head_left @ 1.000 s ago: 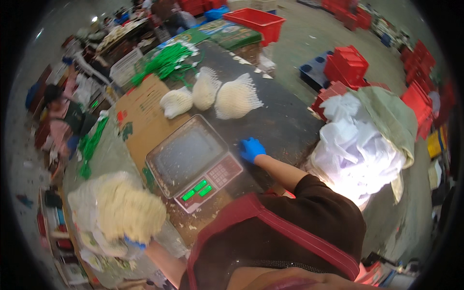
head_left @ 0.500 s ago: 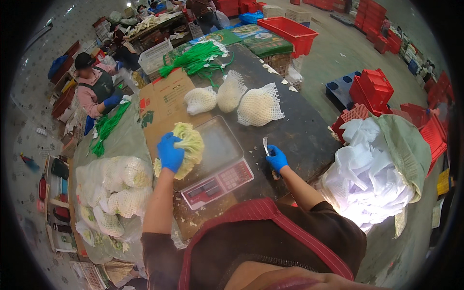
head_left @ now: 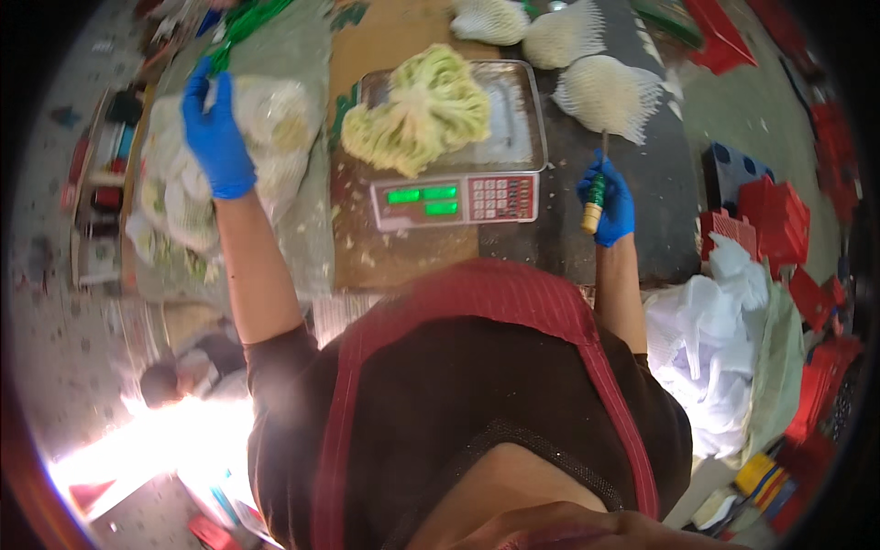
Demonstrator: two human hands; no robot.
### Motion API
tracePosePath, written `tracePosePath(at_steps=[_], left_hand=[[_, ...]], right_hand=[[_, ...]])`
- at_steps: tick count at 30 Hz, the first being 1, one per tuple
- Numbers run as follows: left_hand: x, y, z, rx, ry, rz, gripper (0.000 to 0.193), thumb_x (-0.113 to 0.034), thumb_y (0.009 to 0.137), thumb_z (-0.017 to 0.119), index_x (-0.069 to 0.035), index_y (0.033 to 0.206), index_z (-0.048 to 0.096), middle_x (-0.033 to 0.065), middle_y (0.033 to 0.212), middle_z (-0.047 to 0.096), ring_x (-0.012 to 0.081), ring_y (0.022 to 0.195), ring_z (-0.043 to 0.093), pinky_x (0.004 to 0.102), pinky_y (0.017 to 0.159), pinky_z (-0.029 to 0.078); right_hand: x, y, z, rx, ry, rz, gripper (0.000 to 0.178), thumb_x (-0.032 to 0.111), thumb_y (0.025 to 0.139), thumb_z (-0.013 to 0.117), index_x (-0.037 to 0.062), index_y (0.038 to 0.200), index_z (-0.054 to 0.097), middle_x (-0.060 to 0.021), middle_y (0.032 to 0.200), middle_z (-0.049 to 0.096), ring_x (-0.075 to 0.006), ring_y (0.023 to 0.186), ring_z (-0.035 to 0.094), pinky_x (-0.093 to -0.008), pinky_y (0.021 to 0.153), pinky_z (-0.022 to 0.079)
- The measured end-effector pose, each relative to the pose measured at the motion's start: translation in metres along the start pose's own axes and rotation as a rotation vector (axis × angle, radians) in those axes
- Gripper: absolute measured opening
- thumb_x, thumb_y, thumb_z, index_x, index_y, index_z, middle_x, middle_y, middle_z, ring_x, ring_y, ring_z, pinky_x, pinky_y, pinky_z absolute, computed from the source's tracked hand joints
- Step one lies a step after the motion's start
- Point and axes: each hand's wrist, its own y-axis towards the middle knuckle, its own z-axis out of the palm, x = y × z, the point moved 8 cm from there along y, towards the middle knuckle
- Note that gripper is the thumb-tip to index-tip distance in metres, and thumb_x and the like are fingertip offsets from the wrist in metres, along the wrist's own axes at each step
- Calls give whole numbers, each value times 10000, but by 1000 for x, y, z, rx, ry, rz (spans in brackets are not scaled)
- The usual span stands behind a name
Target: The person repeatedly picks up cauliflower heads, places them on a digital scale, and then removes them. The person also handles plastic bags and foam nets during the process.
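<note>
My left hand (head_left: 218,147), in a blue glove, is raised over the bagged, net-wrapped heads (head_left: 275,128) at the left. Its fingers are apart and hold nothing visible; their tips are at the near end of a bundle of green ties (head_left: 246,27). My right hand (head_left: 618,209), also gloved in blue, grips a knife (head_left: 596,191) with a green and yellow handle, blade pointing away from me. Between my hands, a pale yellow-green cauliflower (head_left: 426,110) rests on the pan of a scale (head_left: 513,197), whose green display is lit.
Several heads in white foam nets (head_left: 605,96) lie on the dark table (head_left: 655,183) beyond the knife. A sack of white foam nets (head_left: 706,339) stands at the right, near red crates (head_left: 770,220). Cardboard (head_left: 367,37) lies under the scale.
My left hand has let go of the cauliflower, now on the scale, and moved left to the green ties. The scale display has lit up. The knife stays in my right hand. The view has shifted.
</note>
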Motion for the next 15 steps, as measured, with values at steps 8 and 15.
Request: tracePosePath(at_steps=[8,15], left_hand=[[-9,-35,-104,-207,-30,-132,307,-126,928,534,31,1181,605,128,1175,640,211,1100,580,339,975,412],[6,-57,-73,-89,-169,-177,250,-83,930,561,5,1151,635,118,1132,651,191,1053,597,317,951,449]], right_hand=[[-66,-27,76,175,92,254,483,162,901,557,31,1348,429,-56,937,574,-168,809,553,-322,723,502],[-113,-73,109,230,-319,440,503,228,935,548,50,1386,413,-28,941,566,-151,784,573,-313,722,517]])
